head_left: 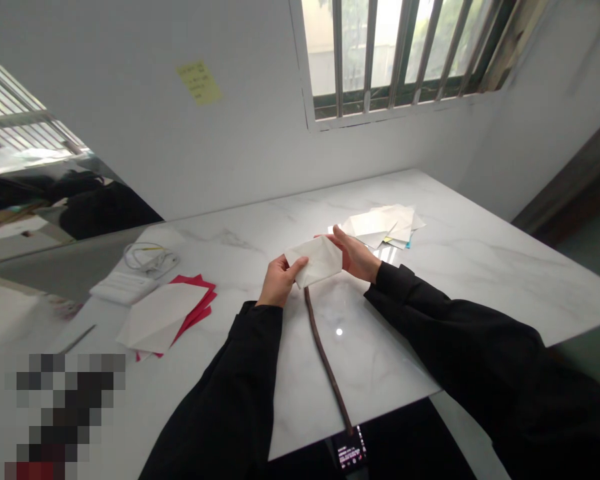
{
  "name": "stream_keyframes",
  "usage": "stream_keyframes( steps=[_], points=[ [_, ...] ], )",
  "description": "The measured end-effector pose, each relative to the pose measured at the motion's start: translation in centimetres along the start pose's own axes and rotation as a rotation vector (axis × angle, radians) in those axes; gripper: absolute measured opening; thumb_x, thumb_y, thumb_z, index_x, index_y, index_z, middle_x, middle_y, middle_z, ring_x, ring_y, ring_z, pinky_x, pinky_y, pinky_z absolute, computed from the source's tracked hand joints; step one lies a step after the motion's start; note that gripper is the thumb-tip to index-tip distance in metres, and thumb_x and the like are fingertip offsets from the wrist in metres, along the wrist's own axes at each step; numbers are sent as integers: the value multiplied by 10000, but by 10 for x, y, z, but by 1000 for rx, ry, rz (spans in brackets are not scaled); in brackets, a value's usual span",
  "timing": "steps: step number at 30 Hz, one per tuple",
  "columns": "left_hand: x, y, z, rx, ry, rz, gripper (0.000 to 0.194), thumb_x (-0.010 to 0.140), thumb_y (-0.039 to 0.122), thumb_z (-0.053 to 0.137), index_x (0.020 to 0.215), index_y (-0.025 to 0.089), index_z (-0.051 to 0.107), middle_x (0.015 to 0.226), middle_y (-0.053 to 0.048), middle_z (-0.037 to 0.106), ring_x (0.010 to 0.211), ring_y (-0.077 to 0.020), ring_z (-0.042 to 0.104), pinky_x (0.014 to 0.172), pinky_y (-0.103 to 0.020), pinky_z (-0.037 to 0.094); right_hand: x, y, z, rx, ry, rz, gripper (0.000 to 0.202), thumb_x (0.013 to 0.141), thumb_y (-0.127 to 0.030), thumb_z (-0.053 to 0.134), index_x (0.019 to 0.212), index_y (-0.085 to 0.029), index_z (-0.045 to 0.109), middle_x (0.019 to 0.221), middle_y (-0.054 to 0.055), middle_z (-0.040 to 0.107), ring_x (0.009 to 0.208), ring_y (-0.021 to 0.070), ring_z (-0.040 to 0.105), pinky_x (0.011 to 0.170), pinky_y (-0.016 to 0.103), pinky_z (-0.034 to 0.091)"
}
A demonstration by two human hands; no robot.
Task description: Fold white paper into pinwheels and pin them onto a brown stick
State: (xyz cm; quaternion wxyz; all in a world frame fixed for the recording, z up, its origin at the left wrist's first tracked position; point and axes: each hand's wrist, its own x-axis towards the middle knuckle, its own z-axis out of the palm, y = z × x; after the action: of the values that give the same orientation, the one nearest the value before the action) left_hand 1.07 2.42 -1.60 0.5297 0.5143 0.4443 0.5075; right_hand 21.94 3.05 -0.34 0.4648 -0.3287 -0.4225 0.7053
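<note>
A small white paper envelope (314,261) is held up over the marble-patterned table, its fold lines faintly showing. My left hand (279,279) pinches its left side, thumb flat on the front. At the right edge sits my right hand (356,257), its fingers reaching behind the paper and its thumb raised off it. Below the envelope, a thin dark brown stick or cord (324,353) runs down to the table's front edge. Behind my right hand lies a pile of white envelopes (397,222), with bits of yellow and blue at its lower edge.
On the left, a white sheet (163,317) lies over red paper (200,308). Near it are a white box (123,288), a coiled cable (150,257) and a pen (79,338). A lit phone screen (351,450) is below the front edge. The wall (260,147) bounds the back.
</note>
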Motion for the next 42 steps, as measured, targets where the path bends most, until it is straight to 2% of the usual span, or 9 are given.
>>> stream_keyframes(
  steps=[4, 8, 15, 20, 25, 30, 34, 37, 42],
  points=[
    [-1, 0, 0, 18, -21, -11, 528, 683, 500, 893, 1019, 109, 777, 956, -110, 788, 803, -222, 700, 742, -303, 532, 2, 5, -1, -65, -25, -31, 495, 820, -649, 752, 982, -181, 737, 942, 53, 730, 768, 141, 661, 634, 216, 527],
    [-3, 3, 1, 66, -41, 2, 546, 684, 504, 892, 1043, 107, 783, 939, -105, 791, 781, -218, 692, 696, -286, 510, 0, 8, 1, -213, -33, -110, 454, 765, -577, 820, 961, -174, 747, 885, 22, 721, 730, 123, 644, 627, 211, 523],
    [-4, 2, 1, 73, -91, -11, 559, 718, 529, 871, 1074, 109, 773, 1022, -132, 793, 874, -264, 724, 789, -337, 543, 5, 12, -3, -412, 27, -215, 449, 776, -587, 782, 815, -146, 704, 644, -21, 598, 535, 90, 489, 461, 211, 345],
    [-4, 1, 2, 52, -138, -52, 600, 697, 519, 891, 1113, 104, 766, 1038, -142, 791, 885, -281, 736, 794, -348, 550, 6, 13, -4, -477, 58, -294, 465, 801, -588, 766, 683, -172, 597, 577, -43, 523, 507, 85, 447, 451, 224, 295],
    [-6, 2, 3, 23, -151, -78, 596, 646, 464, 930, 1097, 106, 779, 1085, -152, 791, 935, -304, 744, 863, -382, 558, 4, 11, -1, -462, 49, -270, 474, 782, -615, 778, 719, -176, 611, 609, -31, 555, 529, 95, 473, 453, 219, 332],
    [-4, 3, 1, 11, -46, -67, 600, 633, 459, 926, 1091, 101, 775, 1086, -150, 791, 975, -305, 737, 851, -363, 559, -1, 6, 0, -386, -71, -66, 511, 839, -684, 704, 926, -180, 691, 794, 6, 637, 639, 103, 563, 527, 195, 479],
    [-3, 7, 1, -84, 86, -76, 600, 623, 426, 925, 1102, 105, 759, 1095, -143, 788, 995, -300, 735, 835, -353, 569, -3, 5, -2, -290, -199, 19, 487, 821, -617, 775, 1041, -186, 721, 975, 51, 697, 744, 107, 636, 630, 201, 549],
    [-3, 10, 2, -142, 150, -67, 579, 629, 386, 920, 1109, 110, 752, 1125, -143, 781, 1008, -290, 736, 852, -352, 575, -2, 6, -2, -302, -166, -15, 433, 801, -564, 812, 930, -157, 737, 938, 64, 715, 737, 101, 628, 646, 200, 550],
    [-1, 10, 1, -150, 191, -31, 569, 628, 365, 921, 1108, 112, 750, 1140, -153, 776, 1031, -306, 738, 883, -392, 592, 0, 6, -2, -358, -61, -58, 433, 823, -572, 770, 831, -140, 742, 861, 68, 717, 680, 97, 605, 571, 185, 517]
  ],
)
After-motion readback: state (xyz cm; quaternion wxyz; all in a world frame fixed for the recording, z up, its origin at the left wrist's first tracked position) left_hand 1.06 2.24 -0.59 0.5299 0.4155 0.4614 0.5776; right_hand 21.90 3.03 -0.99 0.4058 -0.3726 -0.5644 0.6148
